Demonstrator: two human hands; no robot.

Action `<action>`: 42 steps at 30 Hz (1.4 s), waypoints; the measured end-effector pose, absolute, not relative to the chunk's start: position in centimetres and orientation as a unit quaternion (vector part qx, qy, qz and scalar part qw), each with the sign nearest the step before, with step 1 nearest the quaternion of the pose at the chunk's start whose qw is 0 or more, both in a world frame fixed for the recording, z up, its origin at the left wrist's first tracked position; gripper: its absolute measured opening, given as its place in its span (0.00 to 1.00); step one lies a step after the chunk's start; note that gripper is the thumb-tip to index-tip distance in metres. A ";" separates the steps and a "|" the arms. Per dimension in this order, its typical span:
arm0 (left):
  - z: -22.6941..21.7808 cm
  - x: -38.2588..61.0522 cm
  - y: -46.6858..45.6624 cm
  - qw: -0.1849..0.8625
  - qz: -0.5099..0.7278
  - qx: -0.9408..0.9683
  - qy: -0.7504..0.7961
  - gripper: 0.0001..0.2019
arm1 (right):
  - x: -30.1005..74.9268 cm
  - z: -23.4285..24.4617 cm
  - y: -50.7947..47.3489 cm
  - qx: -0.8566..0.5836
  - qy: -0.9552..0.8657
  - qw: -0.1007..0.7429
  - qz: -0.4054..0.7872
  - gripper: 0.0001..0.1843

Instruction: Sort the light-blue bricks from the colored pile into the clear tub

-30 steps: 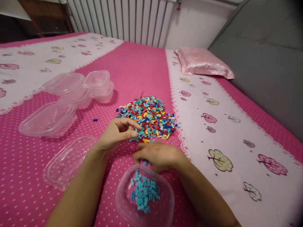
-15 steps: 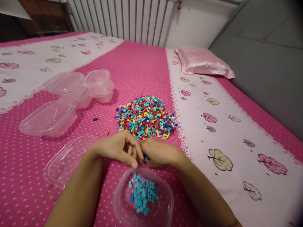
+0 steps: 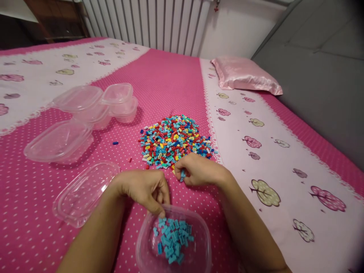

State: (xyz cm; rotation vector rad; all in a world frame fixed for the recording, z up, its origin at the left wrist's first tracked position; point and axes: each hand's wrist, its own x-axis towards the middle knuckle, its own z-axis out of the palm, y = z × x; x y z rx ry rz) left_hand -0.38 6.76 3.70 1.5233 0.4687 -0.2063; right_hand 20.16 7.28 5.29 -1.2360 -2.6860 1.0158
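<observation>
A heap of small coloured bricks [image 3: 174,141] in teal, red, yellow and white lies on the pink dotted bedspread. In front of me stands a clear plastic tub [image 3: 199,248] holding several teal bricks [image 3: 173,238]. My left hand [image 3: 145,189] hangs over the tub's far rim with fingers curled together and tips pointing down at the teal bricks; what they hold is hidden. My right hand [image 3: 199,170] rests at the near edge of the heap, fingers closed in a pinch on a teal brick [image 3: 182,175].
A clear lid [image 3: 85,193] lies left of my arms. Further left and behind sit clear tubs and lids [image 3: 85,113]. A single blue brick [image 3: 115,143] lies apart. A pink pillow [image 3: 244,76] and grey headboard [image 3: 318,72] are at the right.
My left hand moved from the heap back toward me and down to the tub's rim. My right hand moved from beside the tub forward to the heap's near edge.
</observation>
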 end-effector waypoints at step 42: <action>3.4 1.5 8.2 0.534 0.189 0.695 0.443 0.16 | 23.7 2.6 11.4 -0.613 -0.705 0.250 0.252 0.10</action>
